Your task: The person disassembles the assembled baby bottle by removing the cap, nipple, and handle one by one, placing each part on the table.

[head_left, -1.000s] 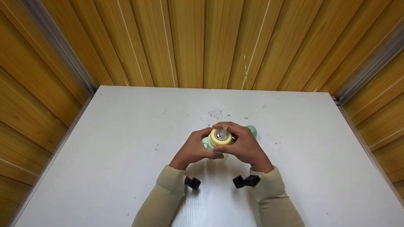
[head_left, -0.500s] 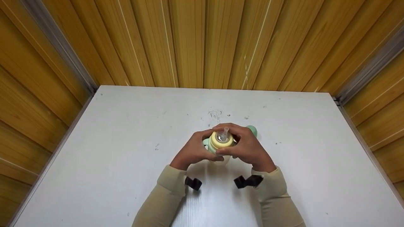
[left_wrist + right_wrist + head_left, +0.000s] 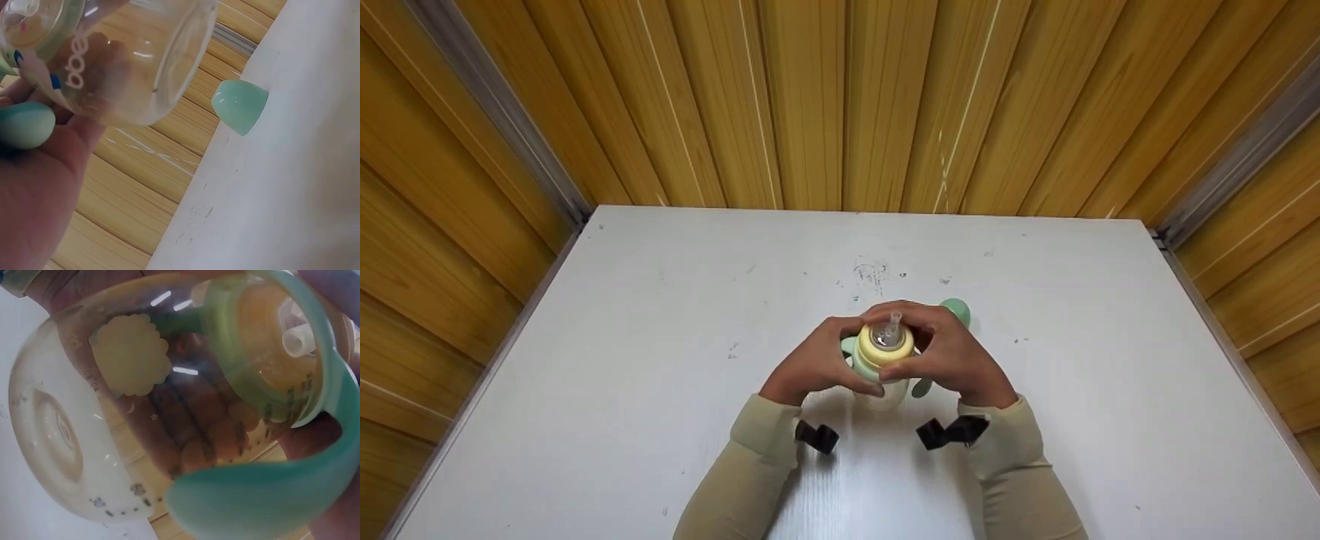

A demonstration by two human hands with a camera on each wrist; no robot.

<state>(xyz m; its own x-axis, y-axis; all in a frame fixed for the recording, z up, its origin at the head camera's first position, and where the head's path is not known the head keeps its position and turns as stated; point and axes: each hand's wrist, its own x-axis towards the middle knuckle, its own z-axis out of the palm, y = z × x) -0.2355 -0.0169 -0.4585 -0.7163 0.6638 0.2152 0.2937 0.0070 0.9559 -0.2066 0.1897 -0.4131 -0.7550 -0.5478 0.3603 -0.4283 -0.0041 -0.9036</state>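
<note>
A clear baby bottle (image 3: pixel 881 396) with a yellow collar (image 3: pixel 869 352), a transparent spout (image 3: pixel 894 327) and green side handles is held between both hands in the head view. My left hand (image 3: pixel 814 361) grips it from the left, with fingers behind the clear body (image 3: pixel 135 62) in the left wrist view. Around the collar area curl the thumb and fingers of my right hand (image 3: pixel 956 355). One green handle (image 3: pixel 247 500) crosses the front of the bottle in the right wrist view. The bottle tilts, its spout pointing up and away.
A green dome-shaped cap (image 3: pixel 958 309) stands on the white table (image 3: pixel 660 315) just beyond my right hand; the left wrist view shows the same cap (image 3: pixel 241 106). Yellow wood-patterned panels (image 3: pixel 810 105) rise behind the table and along both sides.
Both hands have shifted slightly toward me with the bottle. More of its clear body and the tip of the right handle now show below the hands. The green cap has not moved.
</note>
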